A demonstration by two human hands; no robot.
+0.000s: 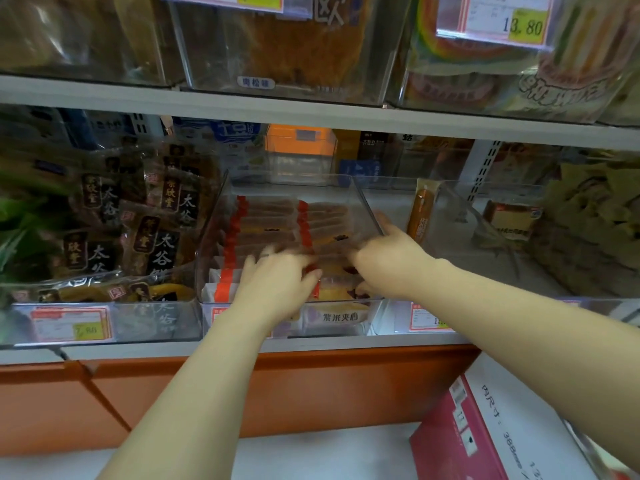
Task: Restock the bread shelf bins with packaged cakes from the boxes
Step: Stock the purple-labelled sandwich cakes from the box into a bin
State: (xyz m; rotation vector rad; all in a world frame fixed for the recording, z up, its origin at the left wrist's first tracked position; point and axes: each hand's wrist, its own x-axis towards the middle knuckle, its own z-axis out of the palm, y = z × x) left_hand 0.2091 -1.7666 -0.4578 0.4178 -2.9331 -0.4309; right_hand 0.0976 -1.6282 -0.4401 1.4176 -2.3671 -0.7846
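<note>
Centre of frame: packaged cakes point(266, 220) lie in two rows in the clear bin point(363, 202), long axes left to right; the left hand point(277, 282) rests on them, fingers spread; the right hand point(388, 261) touches the right row, its grip too blurred to tell. The box point(485, 427), lower right, lies nearer the right arm.

The middle shelf point(138, 349) is lined along its front edge with three clear bins set side by side. The left bin point(156, 320) is filled with dark-labelled packs. The middle bin point(367, 209) is packed with rows of packaged cakes point(263, 220). In the right bin point(460, 237) an orange stick pack point(420, 211) is stood near the left wall. The upper shelf point(242, 102) is likewise lined with clear bins. A pink box point(460, 441) is laid at the right edge of the white bottom shelf point(311, 455).
</note>
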